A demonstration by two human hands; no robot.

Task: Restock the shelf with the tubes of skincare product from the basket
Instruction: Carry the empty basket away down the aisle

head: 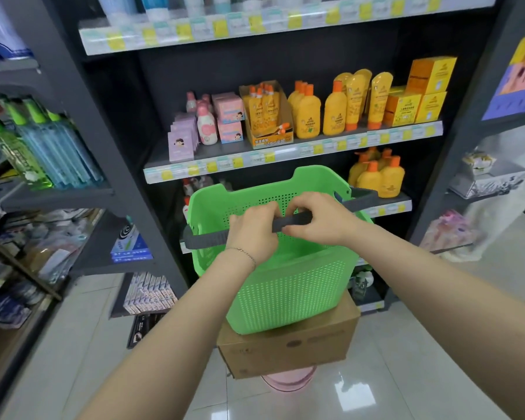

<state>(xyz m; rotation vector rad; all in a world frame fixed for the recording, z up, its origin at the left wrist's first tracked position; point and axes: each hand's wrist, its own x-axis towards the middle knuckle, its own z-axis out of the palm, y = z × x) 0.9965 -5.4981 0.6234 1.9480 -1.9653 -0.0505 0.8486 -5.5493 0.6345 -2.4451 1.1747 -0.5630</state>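
While the green basket stands on a cardboard box before the shelving, its grey handle is gripped by both hands. Towards the left, the left hand is seen with its fingers curled over the handle near its middle. Just beside it, to the right, the right hand is closed round the same handle, fingers above and thumb beneath. A second grey handle lies out past the basket's far right rim.

No tubes can be made out in the part of the basket's inside that is shown. Anything held there would lie below the hands and be partly hidden by them. Further up and to the right, yellow tubes with orange caps are stood cap-down on the middle shelf, well apart from both hands.

Such tubes are judged to be light, soft-walled and rather smooth, so they would dent if squeezed hard. They are best taken round the body, close to the stiffer cap end, and set down upright on the cap. For the basket to be reached into, the handle would probably have to be let go or swung aside.
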